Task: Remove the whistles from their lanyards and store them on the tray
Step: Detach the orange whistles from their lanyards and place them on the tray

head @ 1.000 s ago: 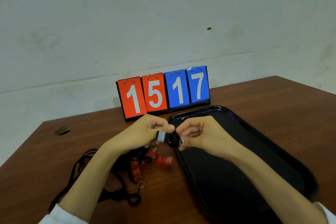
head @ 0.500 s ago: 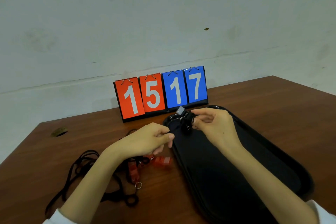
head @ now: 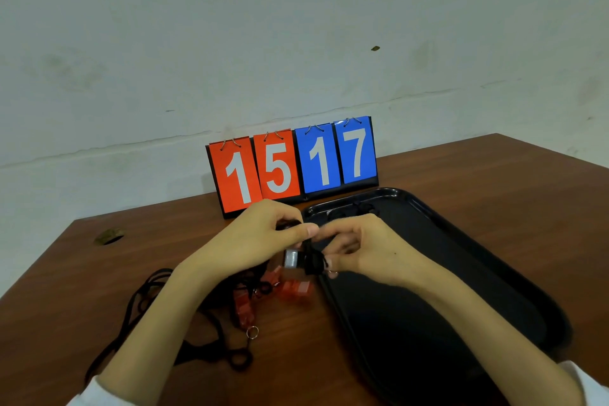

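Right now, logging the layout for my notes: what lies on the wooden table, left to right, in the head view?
Tangled black lanyard cords → red plastic whistles → black plastic tray. The red-and-blue flip scoreboard is left out; it overlaps them.

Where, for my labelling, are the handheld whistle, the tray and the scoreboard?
handheld whistle [head: 308,263]: head view, its black body.
tray [head: 412,306]: head view, bare floor.
scoreboard [head: 324,158]: head view, blue 1 card.

Black plastic whistle with silver mouthpiece [head: 298,261]: lifted at left edge of black rectangular plastic tray [head: 494,273], gripped by right hand [head: 365,250]; left hand [head: 260,241] pinches its black cord [head: 290,225]. Red plastic whistles [head: 295,290]: lying just left of tray, amid tangled black cord lanyards [head: 197,323].
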Tool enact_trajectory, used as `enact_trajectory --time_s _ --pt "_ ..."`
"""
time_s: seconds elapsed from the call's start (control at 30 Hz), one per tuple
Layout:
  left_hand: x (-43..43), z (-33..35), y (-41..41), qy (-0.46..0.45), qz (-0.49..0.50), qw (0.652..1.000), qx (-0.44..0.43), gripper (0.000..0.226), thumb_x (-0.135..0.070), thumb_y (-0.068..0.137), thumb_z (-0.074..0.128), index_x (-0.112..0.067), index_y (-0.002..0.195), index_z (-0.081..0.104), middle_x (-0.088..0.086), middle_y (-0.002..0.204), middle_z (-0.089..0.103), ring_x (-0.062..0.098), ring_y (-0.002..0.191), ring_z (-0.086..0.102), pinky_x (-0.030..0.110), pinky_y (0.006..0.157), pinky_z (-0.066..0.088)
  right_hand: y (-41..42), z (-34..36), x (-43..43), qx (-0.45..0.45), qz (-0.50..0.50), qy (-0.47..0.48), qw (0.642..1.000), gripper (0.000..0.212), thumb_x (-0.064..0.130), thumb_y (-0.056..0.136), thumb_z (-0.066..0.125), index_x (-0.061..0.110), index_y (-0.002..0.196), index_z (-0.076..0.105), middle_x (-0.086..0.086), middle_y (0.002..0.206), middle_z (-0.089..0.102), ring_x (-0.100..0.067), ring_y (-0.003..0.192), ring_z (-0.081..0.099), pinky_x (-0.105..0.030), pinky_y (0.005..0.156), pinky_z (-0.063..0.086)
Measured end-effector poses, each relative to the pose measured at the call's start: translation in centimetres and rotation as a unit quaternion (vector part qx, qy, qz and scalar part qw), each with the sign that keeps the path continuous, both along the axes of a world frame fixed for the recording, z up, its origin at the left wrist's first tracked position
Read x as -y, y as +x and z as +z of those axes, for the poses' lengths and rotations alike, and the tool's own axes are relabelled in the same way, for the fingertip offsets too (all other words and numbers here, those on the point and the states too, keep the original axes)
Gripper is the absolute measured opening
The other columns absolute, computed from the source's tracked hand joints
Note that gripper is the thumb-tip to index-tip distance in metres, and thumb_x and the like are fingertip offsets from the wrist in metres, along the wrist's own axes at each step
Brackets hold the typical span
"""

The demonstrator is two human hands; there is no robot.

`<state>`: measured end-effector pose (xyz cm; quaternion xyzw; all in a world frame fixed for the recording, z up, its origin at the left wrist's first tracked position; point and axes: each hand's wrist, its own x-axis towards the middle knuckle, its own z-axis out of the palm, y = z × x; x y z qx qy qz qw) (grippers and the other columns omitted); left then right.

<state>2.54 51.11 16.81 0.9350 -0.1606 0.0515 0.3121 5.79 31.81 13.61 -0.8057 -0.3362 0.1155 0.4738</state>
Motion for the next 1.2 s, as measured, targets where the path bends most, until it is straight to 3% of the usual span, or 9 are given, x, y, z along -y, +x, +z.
enact_trajectory --time_s 0.2,0.3,0.47,0.53,0.7,0.8,0.93,1.07,1.2 --pt "-0.1 -0.1 0.2 -0.091 -0.013 0.993 -0.079 0.033 -0.044 0.081 0.054 -0.016 0.065 0.063 -0.003 0.054 0.049 0.002 0.043 0.043 0.012 0.047 0.035 -0.5 0.9 0.0 -0.082 0.049 0.096 0.991 0.061 -0.007 0.080 0.064 0.036 0.122 0.050 -0.003 0.077 0.074 -0.021 0.076 0.072 -0.032 0.078 0.057" --pt "0.0 -0.3 0.0 -0.154 -0.002 0.980 -0.125 0.038 -0.043 0.086 0.050 -0.010 0.072 0.064 0.001 0.051 0.045 0.007 0.041 0.033 0.015 0.042 0.028 -0.3 1.0 0.1 -0.120 0.040 0.158 0.979 0.056 -0.007 0.080 0.063 0.032 0.120 0.054 -0.006 0.079 0.074 -0.022 0.077 0.071 -0.032 0.075 0.057" --pt "0.8 -0.8 -0.2 -0.213 -0.008 0.960 -0.183 0.044 -0.031 0.099 0.040 -0.025 0.063 0.065 -0.004 0.050 0.044 0.008 0.040 0.024 0.022 0.042 0.019 0.1 0.5 0.3 -0.174 0.020 0.234 0.956 0.042 -0.004 0.085 0.058 0.016 0.121 0.060 -0.011 0.087 0.071 -0.017 0.077 0.069 -0.028 0.074 0.055" --pt "0.9 -1.0 0.0 -0.213 0.003 0.960 -0.180 0.040 -0.032 0.099 0.039 -0.016 0.074 0.066 -0.001 0.052 0.044 0.008 0.040 0.025 0.020 0.041 0.020 0.2 0.1 0.2 -0.174 0.004 0.244 0.954 0.038 -0.004 0.085 0.058 0.014 0.119 0.063 -0.011 0.088 0.070 -0.014 0.076 0.067 -0.027 0.074 0.054" --pt "1.0 -1.4 0.3 -0.143 0.034 0.978 -0.146 0.039 -0.030 0.100 0.037 -0.008 0.086 0.066 -0.001 0.051 0.048 0.004 0.035 0.034 0.014 0.037 0.029 0.4 -0.4 -0.2 -0.173 -0.054 0.250 0.951 0.036 -0.007 0.086 0.057 0.019 0.109 0.065 -0.002 0.073 0.070 -0.013 0.075 0.068 -0.030 0.076 0.056" --pt "1.1 -1.5 0.4 -0.057 0.043 0.992 -0.103 0.036 -0.032 0.099 0.038 -0.017 0.083 0.067 -0.005 0.050 0.051 0.003 0.040 0.043 0.015 0.049 0.040 0.7 -0.6 -0.2 -0.166 -0.111 0.257 0.946 0.037 -0.007 0.086 0.057 0.015 0.116 0.062 -0.004 0.076 0.070 -0.014 0.082 0.070 -0.029 0.077 0.057" --pt "1.6 -1.3 -0.1 0.035 0.041 0.997 -0.046 0.028 -0.033 0.097 0.045 -0.019 0.081 0.064 -0.007 0.056 0.051 0.002 0.050 0.046 0.030 0.063 0.046 1.3 -0.9 0.0 -0.071 -0.189 0.170 0.965 0.037 -0.001 0.087 0.058 0.016 0.119 0.061 -0.001 0.081 0.070 -0.011 0.083 0.069 -0.027 0.078 0.057" --pt "2.5 -0.6 -0.9 0.122 0.030 0.992 0.019 0.026 -0.037 0.095 0.047 -0.022 0.081 0.062 -0.008 0.069 0.054 0.005 0.060 0.049 0.027 0.064 0.044 0.7 -1.3 -0.4 0.090 -0.167 0.029 0.981 0.038 0.005 0.088 0.060 0.027 0.119 0.063 0.013 0.090 0.067 0.000 0.085 0.064 -0.018 0.084 0.052" --pt "2.3 0.1 -1.4 0.134 0.038 0.988 0.062 0.029 -0.040 0.095 0.043 -0.024 0.076 0.058 -0.006 0.066 0.054 0.008 0.062 0.051 0.027 0.063 0.044 0.4 -1.1 -0.5 0.120 -0.099 -0.012 0.988 0.040 0.008 0.089 0.060 0.031 0.121 0.060 0.010 0.104 0.067 -0.002 0.096 0.061 -0.025 0.090 0.052"
